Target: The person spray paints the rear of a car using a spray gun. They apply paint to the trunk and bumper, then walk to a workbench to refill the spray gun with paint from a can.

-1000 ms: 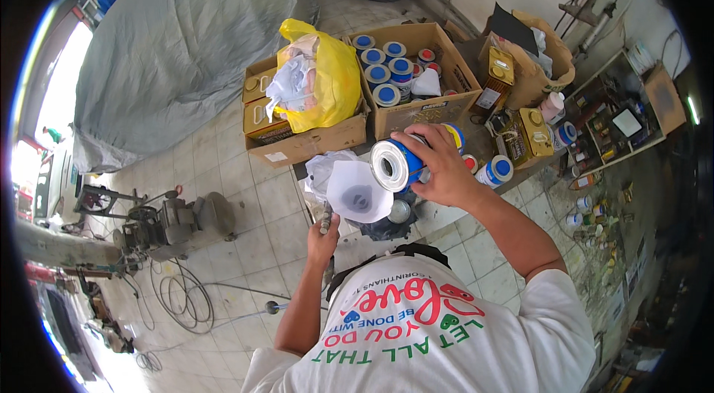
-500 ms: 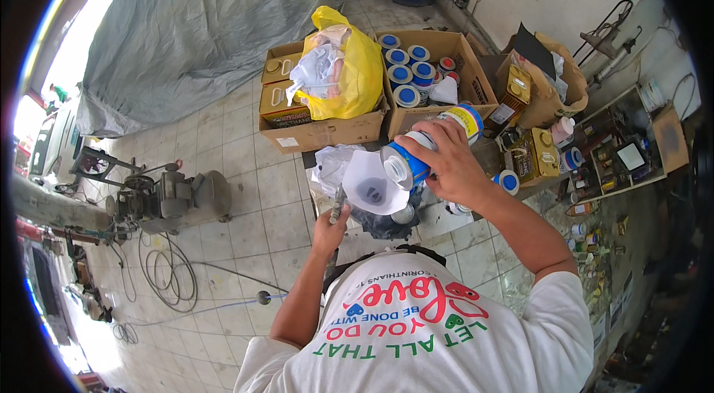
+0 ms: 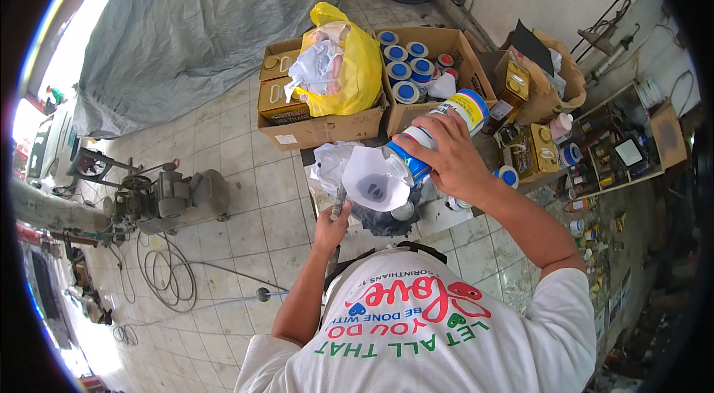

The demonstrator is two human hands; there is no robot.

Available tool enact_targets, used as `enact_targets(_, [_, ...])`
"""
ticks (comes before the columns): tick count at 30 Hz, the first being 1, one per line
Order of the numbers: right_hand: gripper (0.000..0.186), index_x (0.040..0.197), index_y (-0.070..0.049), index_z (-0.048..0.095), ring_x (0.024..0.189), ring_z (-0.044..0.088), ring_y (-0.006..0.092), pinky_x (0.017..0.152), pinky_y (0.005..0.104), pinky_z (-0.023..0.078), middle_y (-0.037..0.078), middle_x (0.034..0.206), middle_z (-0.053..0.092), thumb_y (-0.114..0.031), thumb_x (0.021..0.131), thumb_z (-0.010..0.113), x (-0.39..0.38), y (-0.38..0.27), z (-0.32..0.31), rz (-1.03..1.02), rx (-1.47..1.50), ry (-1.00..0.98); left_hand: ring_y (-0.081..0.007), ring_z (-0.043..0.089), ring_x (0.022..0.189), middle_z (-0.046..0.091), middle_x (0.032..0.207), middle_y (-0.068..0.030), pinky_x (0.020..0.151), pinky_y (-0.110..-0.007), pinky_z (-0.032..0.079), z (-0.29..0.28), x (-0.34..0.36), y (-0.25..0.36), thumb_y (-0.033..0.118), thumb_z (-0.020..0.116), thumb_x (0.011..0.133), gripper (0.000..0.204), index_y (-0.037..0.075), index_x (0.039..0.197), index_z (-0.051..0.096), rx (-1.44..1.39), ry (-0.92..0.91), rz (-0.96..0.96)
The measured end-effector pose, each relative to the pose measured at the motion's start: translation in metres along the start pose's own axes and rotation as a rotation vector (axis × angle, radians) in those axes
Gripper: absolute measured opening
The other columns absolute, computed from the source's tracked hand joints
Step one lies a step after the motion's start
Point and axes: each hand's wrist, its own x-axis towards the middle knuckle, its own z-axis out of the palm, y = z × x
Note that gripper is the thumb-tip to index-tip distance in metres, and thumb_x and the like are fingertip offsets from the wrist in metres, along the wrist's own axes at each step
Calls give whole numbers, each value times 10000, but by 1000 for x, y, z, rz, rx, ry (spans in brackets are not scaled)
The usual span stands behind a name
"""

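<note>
My right hand (image 3: 446, 147) grips a blue, white and yellow can (image 3: 465, 107) from above. The can lies tilted, its mouth low and to the left, over the rim of a white paper cone (image 3: 366, 162). A dark grey patch shows inside the cone; whether liquid is flowing I cannot tell. My left hand (image 3: 332, 226) is closed round a slim grey metal tool (image 3: 339, 200) just left of the cone, most of it hidden. Below the cone sits a dark crumpled cloth (image 3: 379, 222), with crumpled white paper (image 3: 330, 167) behind.
Ahead stand a carton (image 3: 320, 132) with gold tins and a yellow plastic bag (image 3: 361, 73), and another carton (image 3: 476, 58) of blue-lidded cans. Gold tins (image 3: 537, 147) and a shelf (image 3: 632, 155) are at right. An air compressor (image 3: 178, 196) with coiled hose (image 3: 178, 274) stands left.
The can has tipped further, its mouth dropping over the cone's right edge, with its base slightly higher and to the right. My left hand holds its place.
</note>
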Motion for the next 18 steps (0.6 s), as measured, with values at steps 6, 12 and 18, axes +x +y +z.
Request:
enact_targets(6, [611,1385,-269,599,1251,489,328,1131,606,330,93,1292,512,-45,819,654,0,-1,-2,-9,-58,24,-91,459,561,529,620,19,527,-298,368,0,0,6,507,681,959,503,49,763,617,2,-17,11])
enact_targets(12, [615,1386,-271,599,1246,489,323,1127,602,333,98,1288,511,-42,817,650,0,-4,-7,-13,-90,9,-92,461,563,533,623,19,527,-298,365,-1,1,3,516,679,960,510,48,767,621,-39,-47,3])
enact_targets(18, [625,1384,-273,599,1249,491,320,1125,600,335,100,1286,511,-38,807,651,0,-6,-8,-1,-106,14,-83,452,519,531,613,17,476,-275,342,-2,7,-7,406,686,980,383,47,867,617,-55,-55,-9])
